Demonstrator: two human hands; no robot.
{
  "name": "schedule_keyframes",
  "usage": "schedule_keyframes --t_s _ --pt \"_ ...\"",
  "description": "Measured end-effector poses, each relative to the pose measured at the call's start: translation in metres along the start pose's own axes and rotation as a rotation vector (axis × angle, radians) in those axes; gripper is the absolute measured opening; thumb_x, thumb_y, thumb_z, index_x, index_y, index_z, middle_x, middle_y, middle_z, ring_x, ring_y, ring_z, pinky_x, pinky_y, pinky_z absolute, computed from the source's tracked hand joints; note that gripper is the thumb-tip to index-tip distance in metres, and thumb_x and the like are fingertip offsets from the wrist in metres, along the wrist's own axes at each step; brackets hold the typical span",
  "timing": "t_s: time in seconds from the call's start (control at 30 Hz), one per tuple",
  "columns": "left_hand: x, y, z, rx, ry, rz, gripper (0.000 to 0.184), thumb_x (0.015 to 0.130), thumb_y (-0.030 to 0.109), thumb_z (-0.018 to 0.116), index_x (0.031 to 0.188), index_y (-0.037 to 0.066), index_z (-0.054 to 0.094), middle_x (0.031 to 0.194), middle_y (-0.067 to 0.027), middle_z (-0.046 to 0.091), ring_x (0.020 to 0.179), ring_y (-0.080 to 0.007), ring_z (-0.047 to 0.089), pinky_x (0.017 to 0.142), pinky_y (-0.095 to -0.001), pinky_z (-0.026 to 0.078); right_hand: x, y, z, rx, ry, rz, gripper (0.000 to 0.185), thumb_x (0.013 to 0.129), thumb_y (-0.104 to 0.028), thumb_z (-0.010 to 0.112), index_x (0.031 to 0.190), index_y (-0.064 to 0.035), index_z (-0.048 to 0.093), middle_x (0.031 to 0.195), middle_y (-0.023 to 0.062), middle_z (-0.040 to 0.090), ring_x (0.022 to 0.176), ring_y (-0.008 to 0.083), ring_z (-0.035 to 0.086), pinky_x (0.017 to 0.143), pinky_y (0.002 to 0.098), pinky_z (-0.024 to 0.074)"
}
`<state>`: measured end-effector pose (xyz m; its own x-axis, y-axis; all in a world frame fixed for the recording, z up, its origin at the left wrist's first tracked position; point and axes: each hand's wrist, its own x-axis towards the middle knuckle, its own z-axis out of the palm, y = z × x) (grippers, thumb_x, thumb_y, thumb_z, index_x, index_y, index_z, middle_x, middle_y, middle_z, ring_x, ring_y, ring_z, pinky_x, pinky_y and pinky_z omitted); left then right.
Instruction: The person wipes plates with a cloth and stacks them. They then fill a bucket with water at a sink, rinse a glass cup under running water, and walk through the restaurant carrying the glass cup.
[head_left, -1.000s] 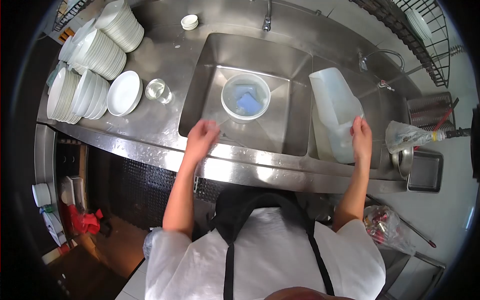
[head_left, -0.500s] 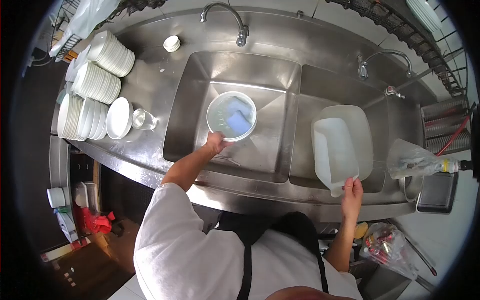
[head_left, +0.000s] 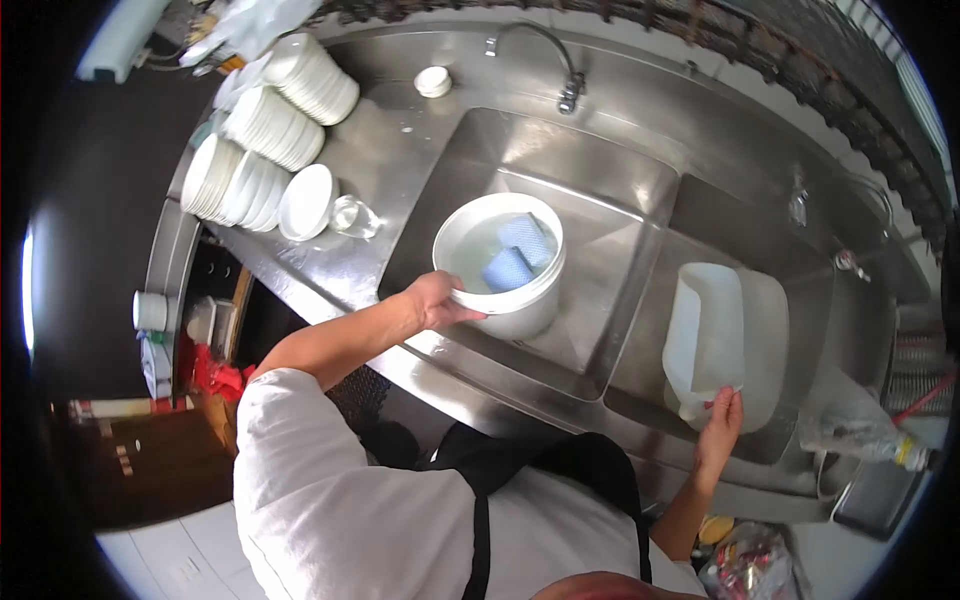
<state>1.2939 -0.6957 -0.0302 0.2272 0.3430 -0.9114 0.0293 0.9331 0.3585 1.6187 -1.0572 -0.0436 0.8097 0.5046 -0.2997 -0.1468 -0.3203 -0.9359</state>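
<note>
My left hand point(head_left: 437, 300) is closed on the near-left rim of a white bucket point(head_left: 528, 310) at the left sink basin. Cloudy water stands in the bucket, with blue cloths point(head_left: 508, 270) in it. Over in the right basin, my right hand point(head_left: 719, 425) pinches the near edge of a translucent white plastic container point(head_left: 692, 330), which is tilted. Behind and to the right of it is a wider translucent tub point(head_left: 768, 345); whether the two touch is hard to tell.
Stacks of white bowls point(head_left: 275, 130) and a clear glass point(head_left: 353, 217) stand on the left counter. Small white cups point(head_left: 433, 81) sit farther back. A faucet point(head_left: 570, 92) rises behind the left basin. A plastic-wrapped object point(head_left: 850, 420) hangs at right.
The view has turned and shifted. The bucket looks larger, nearer to me and slightly tilted, its outer side now showing, with my left hand still on its rim. My right hand keeps the container's edge.
</note>
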Motion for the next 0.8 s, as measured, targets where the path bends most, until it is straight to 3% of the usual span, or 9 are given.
schedule_keyframes --t_s 0.1,0.2,0.27,0.3,0.37,0.5,0.7,0.8 --pt "-0.049 0.033 -0.004 -0.112 -0.061 0.003 0.04 0.089 0.001 0.038 0.123 -0.02 0.035 0.111 -0.0358 0.055 0.099 -0.0489 0.062 0.082 -0.0547 0.058 0.01 -0.001 0.005 -0.04 0.029 -0.043 0.035 0.102 -0.031 0.046 0.111 0.0008 0.056 0.091 0.002 0.055 0.079 0.0122 0.045 0.075 0.0276 0.039" --pt "-0.08 0.061 -0.008 -0.124 -0.107 0.158 0.041 0.088 0.0 0.038 0.124 -0.019 0.034 0.113 -0.0344 0.055 0.099 -0.0489 0.062 0.082 -0.0552 0.058 0.016 -0.011 0.01 -0.02 0.01 -0.119 0.032 0.102 -0.033 0.046 0.095 -0.004 0.055 0.079 -0.0028 0.047 0.076 0.0099 0.042 0.072 0.0257 0.0357" --pt "-0.081 0.081 -0.016 -0.149 -0.207 0.254 0.042 0.088 0.001 0.035 0.125 -0.019 0.031 0.117 -0.0325 0.054 0.102 -0.0483 0.061 0.083 -0.0562 0.057 0.02 -0.007 0.005 -0.04 0.041 -0.13 0.033 0.102 -0.032 0.047 0.107 -0.001 0.055 0.089 0.0013 0.052 0.081 0.0117 0.045 0.077 0.0273 0.0385" --pt "-0.079 0.093 -0.017 -0.214 -0.15 0.26 0.042 0.089 0.001 0.035 0.125 -0.02 0.031 0.118 -0.0332 0.053 0.102 -0.0486 0.061 0.083 -0.0562 0.057 0.02 -0.007 0.005 -0.051 0.055 -0.137 0.035 0.102 -0.032 0.047 0.113 0.0006 0.054 0.094 0.0034 0.055 0.083 0.0126 0.046 0.079 0.0281 0.0399" --pt "-0.079 0.118 -0.016 -0.353 -0.052 0.295 0.042 0.09 0.004 0.032 0.124 -0.022 0.03 0.119 -0.0356 0.05 0.104 -0.0503 0.059 0.085 -0.0564 0.056 0.013 -0.018 0.015 -0.013 0.098 -0.247 0.035 0.102 -0.031 0.046 0.113 0.0011 0.053 0.096 0.0041 0.055 0.086 0.0134 0.047 0.082 0.0286 0.0404" --pt "-0.037 0.178 -0.045 -0.394 -0.069 0.321 0.042 0.095 0.007 0.027 0.124 -0.022 0.029 0.128 -0.0396 0.039 0.12 -0.0547 0.044 0.087 -0.0563 0.055 -0.002 -0.018 0.015 -0.138 0.189 -0.336 0.034 0.102 -0.03 0.046 0.11 0.0023 0.053 0.099 0.0055 0.054 0.09 0.0149 0.048 0.087 0.0297 0.0408" --pt "0.013 0.235 -0.077 -0.455 -0.082 0.425 0.039 0.096 0.008 0.027 0.127 -0.017 0.03 0.138 -0.0374 0.029 0.133 -0.0553 0.025 0.096 -0.0592 0.049 -0.033 -0.025 0.042 -0.071 0.205 -0.28 0.031 0.102 -0.028 0.046 0.107 0.0019 0.052 0.096 0.0044 0.054 0.089 0.013 0.047 0.082 0.0283 0.0407" --pt "0.023 0.257 -0.081 -0.503 0.005 0.485 0.039 0.096 0.009 0.028 0.128 -0.015 0.029 0.139 -0.037 0.029 0.132 -0.0556 0.025 0.096 -0.0598 0.048 -0.039 -0.019 0.052 -0.074 0.163 -0.244 0.029 0.102 -0.027 0.046 0.107 0.0013 0.052 0.096 0.0035 0.053 0.087 0.012 0.047 0.08 0.0271 0.0406"
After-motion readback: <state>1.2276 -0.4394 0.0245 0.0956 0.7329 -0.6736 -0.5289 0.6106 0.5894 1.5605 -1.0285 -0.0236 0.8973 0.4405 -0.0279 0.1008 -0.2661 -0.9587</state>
